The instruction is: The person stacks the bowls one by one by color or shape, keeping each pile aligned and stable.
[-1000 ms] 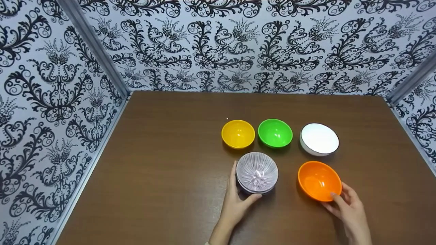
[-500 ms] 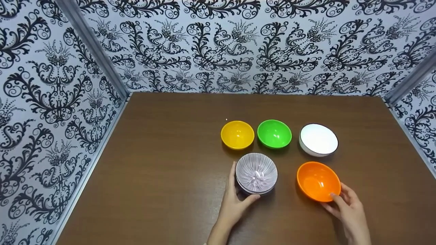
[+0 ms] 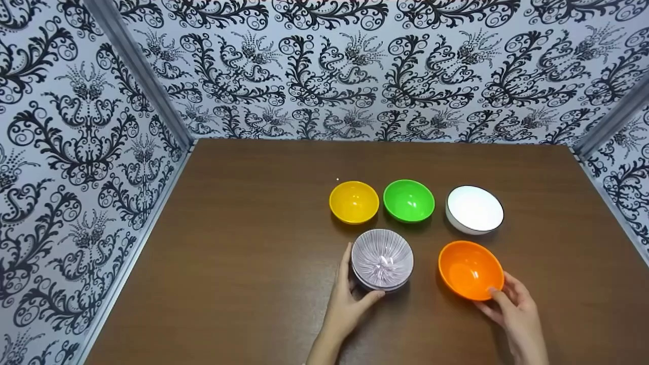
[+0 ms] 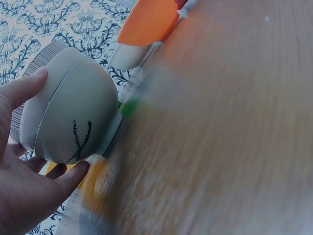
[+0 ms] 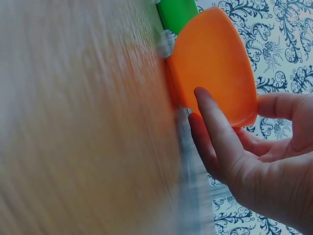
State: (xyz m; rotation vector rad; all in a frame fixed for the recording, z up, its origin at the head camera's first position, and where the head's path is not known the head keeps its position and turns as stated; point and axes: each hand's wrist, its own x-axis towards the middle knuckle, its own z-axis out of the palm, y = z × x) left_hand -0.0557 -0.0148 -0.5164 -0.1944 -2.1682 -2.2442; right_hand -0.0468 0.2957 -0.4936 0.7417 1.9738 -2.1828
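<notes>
Left hand (image 3: 346, 304) grips the stacked striped bowls (image 3: 383, 257) at lower centre of the frame; right hand (image 3: 514, 305) holds the orange bowl (image 3: 470, 269) at lower right, from below and at rim, probably for keeping it steady.

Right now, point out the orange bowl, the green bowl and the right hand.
Orange bowl (image 5: 215, 66), right wrist view: outer wall.
Green bowl (image 3: 408, 201), head view: inside.
Right hand (image 3: 516, 307), head view: its back.
</notes>
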